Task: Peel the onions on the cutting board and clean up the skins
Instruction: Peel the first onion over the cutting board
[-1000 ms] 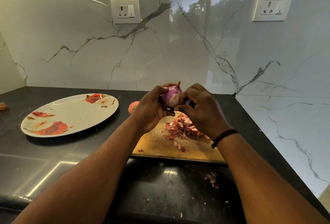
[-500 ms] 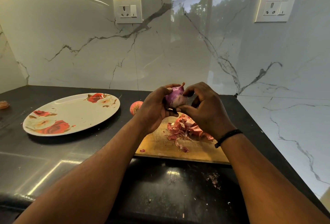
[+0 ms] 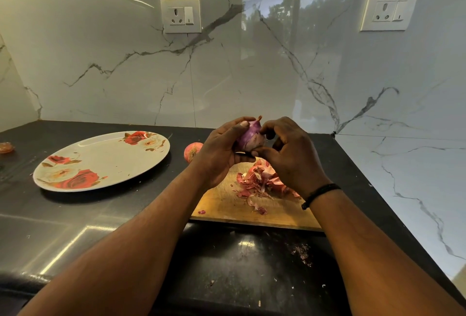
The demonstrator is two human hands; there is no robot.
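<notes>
step: peeling | left hand (image 3: 219, 154) is gripping a purple onion (image 3: 250, 138) above the cutting board (image 3: 227, 204) | right hand (image 3: 290, 154) is pinching its skin | done: pile of skins (image 3: 262, 182) is lying on the board | left: an unpeeled onion (image 3: 193, 151) is waiting beside the board, cleanup not begun, plate (image 3: 100, 162) is sitting bare

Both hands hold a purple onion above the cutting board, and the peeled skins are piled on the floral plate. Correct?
Not quite. The head view shows the skins piled on the cutting board; the floral plate holds none. Both hands do hold the onion.
</notes>
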